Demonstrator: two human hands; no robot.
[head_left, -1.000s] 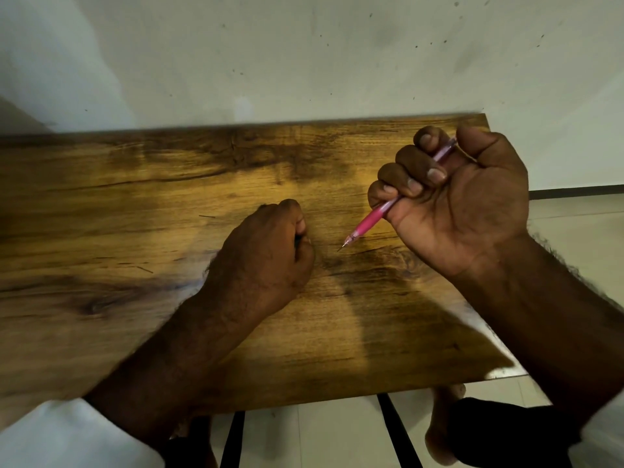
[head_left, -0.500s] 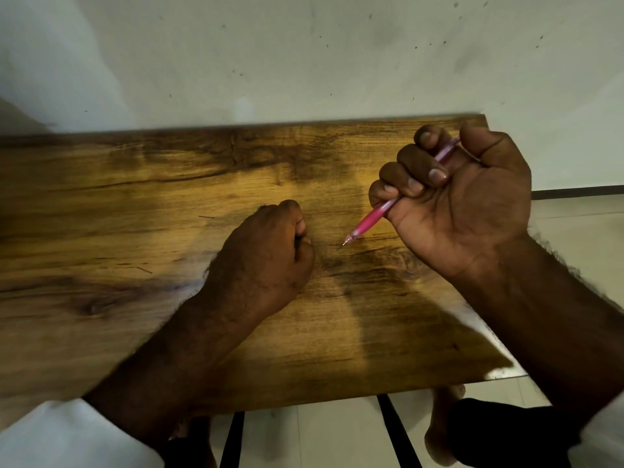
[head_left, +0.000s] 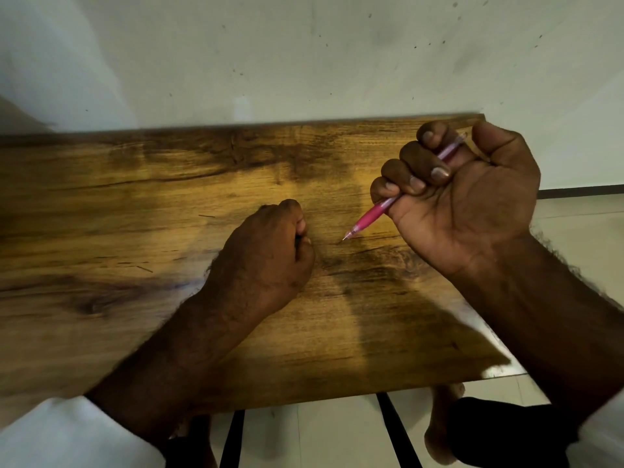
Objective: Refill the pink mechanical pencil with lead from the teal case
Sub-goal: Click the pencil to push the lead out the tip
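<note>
My right hand (head_left: 462,201) is raised over the right part of the wooden table (head_left: 169,204), fisted around the pink mechanical pencil (head_left: 371,216). The pencil slants down and left. Its metal tip is just above or touching the wood, and my thumb sits by its top end. My left hand (head_left: 266,258) rests on the table at the centre, closed in a fist a short way left of the tip. A dark sliver shows between its thumb and fingers, but I cannot tell what it is. No teal case is visible.
A white wall (head_left: 304,55) stands right behind the table's far edge. The table's right edge and near edge are close to my arms. Below are black table legs (head_left: 398,430), a pale tiled floor and a bare foot (head_left: 439,430).
</note>
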